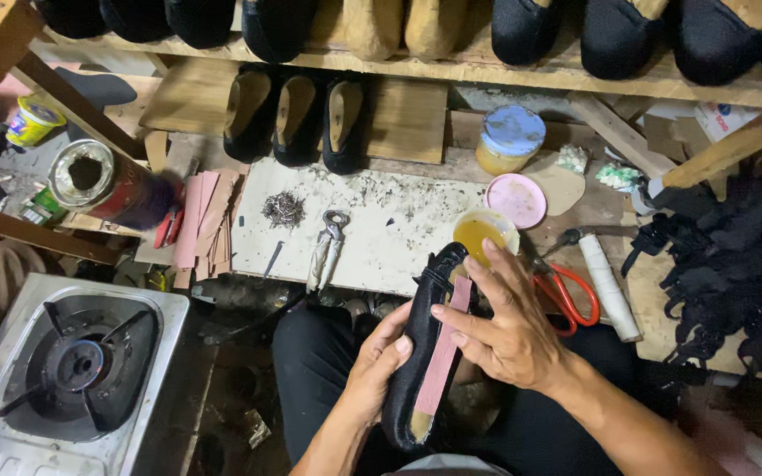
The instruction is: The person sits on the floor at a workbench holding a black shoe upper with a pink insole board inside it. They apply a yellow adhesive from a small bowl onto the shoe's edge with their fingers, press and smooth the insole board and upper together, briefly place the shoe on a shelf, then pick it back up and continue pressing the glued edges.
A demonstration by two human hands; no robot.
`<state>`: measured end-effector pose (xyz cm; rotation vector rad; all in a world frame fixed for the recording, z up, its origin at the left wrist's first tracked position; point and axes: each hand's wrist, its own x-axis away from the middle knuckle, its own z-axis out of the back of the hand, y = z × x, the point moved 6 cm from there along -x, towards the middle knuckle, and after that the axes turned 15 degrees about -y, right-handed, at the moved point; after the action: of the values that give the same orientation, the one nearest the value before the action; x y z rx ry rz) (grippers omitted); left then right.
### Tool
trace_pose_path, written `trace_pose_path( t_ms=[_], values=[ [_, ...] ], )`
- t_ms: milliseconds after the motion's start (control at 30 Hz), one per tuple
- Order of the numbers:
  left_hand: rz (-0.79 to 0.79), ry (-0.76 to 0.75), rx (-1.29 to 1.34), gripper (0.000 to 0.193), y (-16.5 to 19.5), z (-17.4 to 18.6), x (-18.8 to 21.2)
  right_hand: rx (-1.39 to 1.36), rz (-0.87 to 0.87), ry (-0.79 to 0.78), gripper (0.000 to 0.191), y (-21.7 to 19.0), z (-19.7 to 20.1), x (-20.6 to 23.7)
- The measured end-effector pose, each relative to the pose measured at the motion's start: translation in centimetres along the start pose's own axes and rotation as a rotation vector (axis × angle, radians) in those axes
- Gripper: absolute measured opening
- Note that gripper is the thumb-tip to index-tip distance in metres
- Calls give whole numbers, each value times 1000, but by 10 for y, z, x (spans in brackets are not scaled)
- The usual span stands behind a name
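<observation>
A black shoe upper on a wooden last lies sole-up over my lap, with a pink strip laid along its sole. My left hand cups the shoe from the left side, thumb on its edge. My right hand rests flat on the strip, fingers spread and pressing it down. Just beyond my fingertips stands an open tub of yellow glue.
On the white work board lie pincers and a pile of small nails. Red-handled scissors, a white roll and a pink lid sit right. A gas burner stands left. Shelves hold several black shoes.
</observation>
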<state>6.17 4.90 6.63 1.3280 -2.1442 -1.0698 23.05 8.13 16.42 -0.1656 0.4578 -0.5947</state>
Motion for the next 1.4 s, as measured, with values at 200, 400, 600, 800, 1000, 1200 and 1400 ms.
trace_pose_path(
  t_ms=[200,400,600,800,1000,1200,1400],
  values=[
    [19,30,31,69,-3,3,-1,-47,79,-32,31,-14,2,1],
    [-3,-12,-48,67,-1,2,1,-42,-66,79,28,0,12,-8],
    [32,6,-40,68,-2,3,3,-32,-115,67,28,3,12,-12],
    [-7,45,0,65,-2,7,1,-24,1,19,30,-14,-1,-2],
    [-42,33,12,64,-7,8,-2,-71,9,15,30,-34,-10,7],
    [-56,118,99,65,-12,13,-1,-149,-79,-6,25,-16,-5,5],
    [-68,150,197,70,-10,17,2,79,-462,-122,49,76,-1,-21]
  ],
)
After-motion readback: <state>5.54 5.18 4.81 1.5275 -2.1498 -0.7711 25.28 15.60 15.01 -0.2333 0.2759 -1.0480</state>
